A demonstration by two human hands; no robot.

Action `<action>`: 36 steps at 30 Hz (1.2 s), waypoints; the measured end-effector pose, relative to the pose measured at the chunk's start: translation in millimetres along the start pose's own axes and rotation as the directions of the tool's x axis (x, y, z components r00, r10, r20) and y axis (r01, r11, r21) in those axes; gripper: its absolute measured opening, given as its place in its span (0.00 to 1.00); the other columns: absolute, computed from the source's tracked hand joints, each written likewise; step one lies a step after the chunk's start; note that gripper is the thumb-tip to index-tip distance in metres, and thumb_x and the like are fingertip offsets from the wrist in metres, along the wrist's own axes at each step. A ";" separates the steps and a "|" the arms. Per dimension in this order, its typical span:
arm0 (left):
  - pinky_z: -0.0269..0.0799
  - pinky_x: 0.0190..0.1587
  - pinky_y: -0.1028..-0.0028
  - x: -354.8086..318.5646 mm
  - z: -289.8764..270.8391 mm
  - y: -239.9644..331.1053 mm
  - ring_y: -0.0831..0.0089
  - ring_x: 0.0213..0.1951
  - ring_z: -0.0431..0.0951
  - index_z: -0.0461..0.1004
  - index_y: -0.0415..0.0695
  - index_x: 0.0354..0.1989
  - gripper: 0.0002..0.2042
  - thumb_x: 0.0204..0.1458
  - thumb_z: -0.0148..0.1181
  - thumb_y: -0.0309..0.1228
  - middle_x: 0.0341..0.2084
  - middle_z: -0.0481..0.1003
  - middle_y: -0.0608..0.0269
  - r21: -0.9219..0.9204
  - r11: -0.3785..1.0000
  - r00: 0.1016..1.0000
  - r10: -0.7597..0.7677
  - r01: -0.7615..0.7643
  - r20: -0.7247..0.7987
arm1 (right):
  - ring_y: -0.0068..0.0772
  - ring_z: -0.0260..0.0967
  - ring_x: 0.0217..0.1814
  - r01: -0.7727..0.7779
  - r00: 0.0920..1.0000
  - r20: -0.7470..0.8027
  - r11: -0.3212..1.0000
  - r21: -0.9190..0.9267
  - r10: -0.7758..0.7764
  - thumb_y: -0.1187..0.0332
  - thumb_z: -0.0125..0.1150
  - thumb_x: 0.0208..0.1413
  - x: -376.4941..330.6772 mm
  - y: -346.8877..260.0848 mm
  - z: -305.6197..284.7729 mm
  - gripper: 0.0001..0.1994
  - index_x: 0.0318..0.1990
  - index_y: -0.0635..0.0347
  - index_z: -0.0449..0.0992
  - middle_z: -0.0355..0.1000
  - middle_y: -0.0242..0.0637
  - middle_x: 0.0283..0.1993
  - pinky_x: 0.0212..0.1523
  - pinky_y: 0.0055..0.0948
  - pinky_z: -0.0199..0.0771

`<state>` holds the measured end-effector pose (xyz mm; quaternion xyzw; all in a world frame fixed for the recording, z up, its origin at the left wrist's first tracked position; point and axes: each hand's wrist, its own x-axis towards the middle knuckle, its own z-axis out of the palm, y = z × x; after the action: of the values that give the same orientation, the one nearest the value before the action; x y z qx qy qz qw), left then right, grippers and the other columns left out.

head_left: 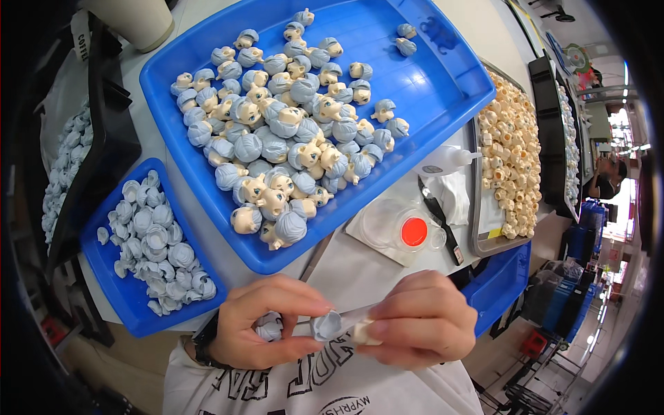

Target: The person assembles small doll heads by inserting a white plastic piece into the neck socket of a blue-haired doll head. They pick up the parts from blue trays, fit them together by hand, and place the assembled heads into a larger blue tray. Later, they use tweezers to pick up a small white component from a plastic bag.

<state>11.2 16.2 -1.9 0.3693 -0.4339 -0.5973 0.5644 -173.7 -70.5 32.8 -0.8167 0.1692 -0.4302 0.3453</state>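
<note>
Near my chest, my left hand [259, 311] pinches a small grey-blue doll hair piece [326, 325] between thumb and forefinger, its hollow side partly showing. Another grey-blue piece [269, 326] is tucked in the curled fingers of that hand. Close beside it, my right hand [425, 318] grips a small cream doll face piece [363, 333]; the fingers cover much of it. A narrow gap separates the two pieces. Beyond my hands, a large blue tray [387, 69] bears many doll heads [287, 121] with grey-blue hair and cream faces.
At left, a smaller blue tray [104, 277] holds loose hair pieces, beside a black bin [114, 145]. A metal tray [476, 228] of cream face parts stands right. Between lie a clear dish [373, 225], a red disc [413, 232], a black-handled tool [443, 221] and a white bottle [443, 159].
</note>
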 end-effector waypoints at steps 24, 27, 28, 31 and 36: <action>0.63 0.23 0.84 -6.3 -5.8 4.1 0.83 0.21 0.69 0.61 0.35 0.48 0.24 0.44 0.62 0.30 0.28 0.73 0.59 -0.029 1.000 0.996 0.014 -0.011 0.087 | 0.25 0.63 0.24 0.087 0.979 0.199 0.963 -0.254 -0.036 0.67 0.61 0.32 3.5 -10.9 29.9 0.19 0.35 0.67 0.72 0.67 0.36 0.30 0.20 0.19 0.56; 0.63 0.22 0.84 -5.0 -11.0 6.1 0.82 0.21 0.69 0.63 0.34 0.47 0.23 0.43 0.63 0.30 0.26 0.72 0.61 -0.085 0.994 0.978 0.085 -0.070 0.191 | 0.23 0.62 0.19 0.157 0.985 0.105 0.962 -0.224 -0.136 0.70 0.61 0.34 7.4 -15.8 38.1 0.12 0.30 0.66 0.75 0.68 0.35 0.26 0.16 0.18 0.55; 0.63 0.22 0.83 -4.9 -11.5 7.8 0.82 0.21 0.69 0.62 0.33 0.47 0.24 0.43 0.63 0.30 0.25 0.72 0.61 -0.116 0.991 0.978 0.086 -0.065 0.189 | 0.21 0.61 0.16 0.182 0.983 0.072 0.960 -0.211 -0.171 0.71 0.62 0.35 9.6 -16.9 40.7 0.09 0.26 0.66 0.76 0.68 0.35 0.24 0.14 0.18 0.54; 0.63 0.21 0.83 -5.0 -11.3 10.7 0.82 0.20 0.69 0.59 0.32 0.48 0.26 0.43 0.64 0.29 0.24 0.72 0.60 -0.175 0.982 0.984 0.100 -0.073 0.146 | 0.21 0.61 0.16 0.074 0.994 0.093 0.987 -0.146 -0.061 0.72 0.63 0.34 15.7 -18.0 44.2 0.11 0.29 0.66 0.76 0.69 0.34 0.25 0.14 0.17 0.54; 0.61 0.19 0.82 -9.8 -12.7 -11.2 0.78 0.18 0.68 0.54 0.32 0.47 0.25 0.44 0.61 0.26 0.17 0.70 0.59 -0.422 0.840 0.938 0.337 -0.340 -0.084 | 0.27 0.63 0.21 0.008 0.998 0.063 0.985 -0.174 0.003 0.74 0.66 0.28 20.2 -5.6 47.3 0.18 0.34 0.65 0.75 0.70 0.36 0.28 0.19 0.20 0.59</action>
<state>19.9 24.5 -17.2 0.1552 -0.3477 -0.5679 0.7298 -123.5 -58.3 30.1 -0.8571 0.1941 -0.3883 0.2774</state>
